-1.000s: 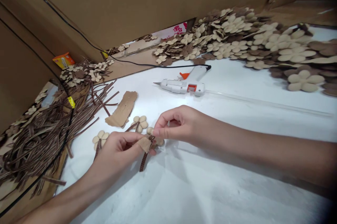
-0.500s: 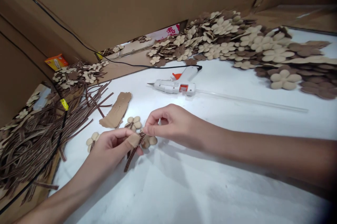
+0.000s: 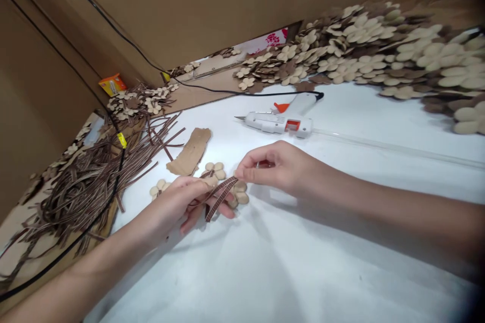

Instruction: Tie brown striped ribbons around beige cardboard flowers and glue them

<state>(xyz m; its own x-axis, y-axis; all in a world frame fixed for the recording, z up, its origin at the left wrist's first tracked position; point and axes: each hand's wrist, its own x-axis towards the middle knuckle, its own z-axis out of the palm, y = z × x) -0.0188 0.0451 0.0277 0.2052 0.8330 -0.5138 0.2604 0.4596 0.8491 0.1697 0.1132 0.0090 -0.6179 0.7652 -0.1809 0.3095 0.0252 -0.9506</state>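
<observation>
- Your left hand [image 3: 181, 200] has spread its fingers beneath the striped ribbon [image 3: 222, 198]; its grip can't be told.
- Your right hand [image 3: 267, 165] pinches the ribbon beside a beige flower [image 3: 241, 195], seemingly keeping it taut.
- Beyond, the glue gun [image 3: 278, 123] lies aside, perhaps for working room.

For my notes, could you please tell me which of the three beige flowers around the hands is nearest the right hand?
The rightmost flower, just below the pinch of the right hand; the middle flower and leftmost flower lie farther left.
</observation>
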